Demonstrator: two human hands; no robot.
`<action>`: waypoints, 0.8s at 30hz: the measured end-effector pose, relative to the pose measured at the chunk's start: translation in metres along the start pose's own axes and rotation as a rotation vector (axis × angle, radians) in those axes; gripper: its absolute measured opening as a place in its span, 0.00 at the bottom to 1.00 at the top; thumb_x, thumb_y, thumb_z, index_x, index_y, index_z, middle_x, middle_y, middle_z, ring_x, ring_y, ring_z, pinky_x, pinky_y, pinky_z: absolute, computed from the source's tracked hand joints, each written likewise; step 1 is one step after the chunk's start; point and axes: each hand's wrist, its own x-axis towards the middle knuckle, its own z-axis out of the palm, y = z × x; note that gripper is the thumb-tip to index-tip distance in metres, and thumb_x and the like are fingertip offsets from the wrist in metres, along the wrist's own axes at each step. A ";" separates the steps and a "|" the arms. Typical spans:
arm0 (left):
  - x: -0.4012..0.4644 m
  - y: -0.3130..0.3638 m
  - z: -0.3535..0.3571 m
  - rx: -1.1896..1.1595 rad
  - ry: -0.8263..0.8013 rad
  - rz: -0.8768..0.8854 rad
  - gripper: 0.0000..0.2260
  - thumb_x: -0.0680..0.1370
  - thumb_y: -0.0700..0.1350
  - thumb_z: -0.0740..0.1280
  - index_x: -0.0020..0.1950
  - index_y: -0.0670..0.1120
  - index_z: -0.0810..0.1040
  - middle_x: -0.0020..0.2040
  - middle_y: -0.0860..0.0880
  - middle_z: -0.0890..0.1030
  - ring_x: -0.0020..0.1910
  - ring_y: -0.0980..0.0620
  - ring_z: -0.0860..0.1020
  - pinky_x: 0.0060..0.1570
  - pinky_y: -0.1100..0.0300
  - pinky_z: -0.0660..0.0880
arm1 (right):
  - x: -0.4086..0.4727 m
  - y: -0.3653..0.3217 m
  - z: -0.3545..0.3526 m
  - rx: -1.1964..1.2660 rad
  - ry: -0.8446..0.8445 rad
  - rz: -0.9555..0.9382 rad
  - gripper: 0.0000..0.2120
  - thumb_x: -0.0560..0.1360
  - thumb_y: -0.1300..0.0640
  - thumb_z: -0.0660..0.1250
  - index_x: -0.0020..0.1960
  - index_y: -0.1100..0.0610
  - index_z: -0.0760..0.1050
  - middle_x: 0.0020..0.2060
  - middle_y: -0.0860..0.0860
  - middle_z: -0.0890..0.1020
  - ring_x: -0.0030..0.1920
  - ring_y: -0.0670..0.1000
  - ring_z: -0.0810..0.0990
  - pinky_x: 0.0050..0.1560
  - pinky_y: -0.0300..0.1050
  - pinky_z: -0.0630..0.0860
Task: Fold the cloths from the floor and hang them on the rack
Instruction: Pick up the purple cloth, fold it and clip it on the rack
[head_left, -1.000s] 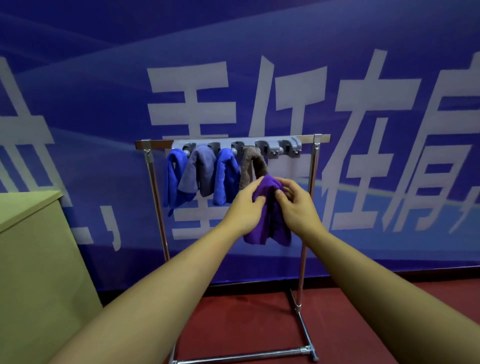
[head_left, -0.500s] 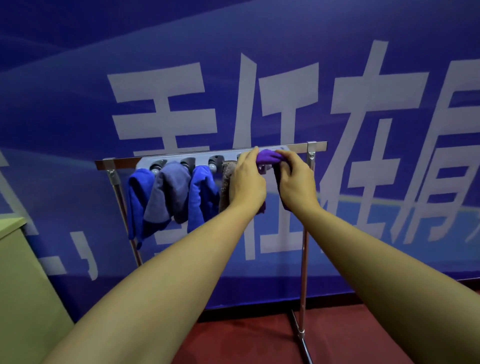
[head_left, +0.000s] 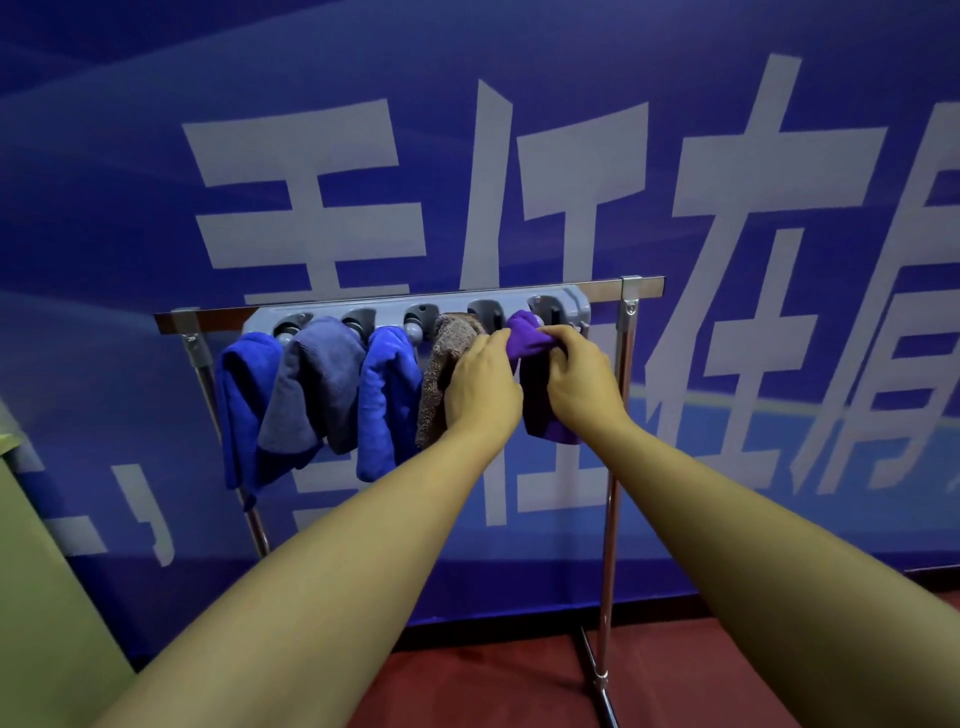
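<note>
Since half a second ago, the purple cloth (head_left: 524, 338) has been drawn down over the last holder of the rack (head_left: 631, 358); it hangs lengthwise between the hands, left hand (head_left: 480, 387) and right hand (head_left: 579, 387) both pinching its top fold; the brown cloth (head_left: 441, 374) crowds the left hand; three blue cloths (head_left: 384, 395) hang further left.

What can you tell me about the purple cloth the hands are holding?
The purple cloth looks soft and fuzzy, like a small towel. It is folded and draped at the rightmost slot of the grey holder on the rack, its end hanging down darker in shadow. The left hand and the right hand both pinch its top. The brown cloth hangs just beside it.
</note>
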 end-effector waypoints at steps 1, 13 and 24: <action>0.000 0.002 -0.001 0.003 -0.009 -0.013 0.25 0.75 0.33 0.63 0.71 0.49 0.71 0.65 0.47 0.75 0.63 0.41 0.76 0.57 0.44 0.76 | 0.000 -0.002 0.000 0.002 -0.007 0.000 0.17 0.83 0.62 0.54 0.69 0.54 0.71 0.56 0.55 0.81 0.50 0.50 0.77 0.44 0.40 0.72; -0.004 0.010 -0.006 -0.489 -0.212 -0.223 0.22 0.78 0.56 0.52 0.70 0.60 0.73 0.66 0.50 0.79 0.63 0.47 0.77 0.67 0.47 0.72 | -0.006 -0.016 -0.001 0.340 -0.126 0.121 0.16 0.82 0.56 0.55 0.67 0.49 0.72 0.54 0.46 0.79 0.53 0.41 0.77 0.49 0.38 0.72; -0.019 0.020 -0.022 -0.474 -0.166 -0.304 0.22 0.84 0.53 0.50 0.73 0.49 0.72 0.71 0.43 0.76 0.69 0.41 0.73 0.70 0.47 0.68 | -0.022 -0.033 -0.014 0.136 -0.040 0.080 0.21 0.84 0.48 0.52 0.74 0.52 0.68 0.67 0.52 0.77 0.66 0.51 0.74 0.66 0.49 0.72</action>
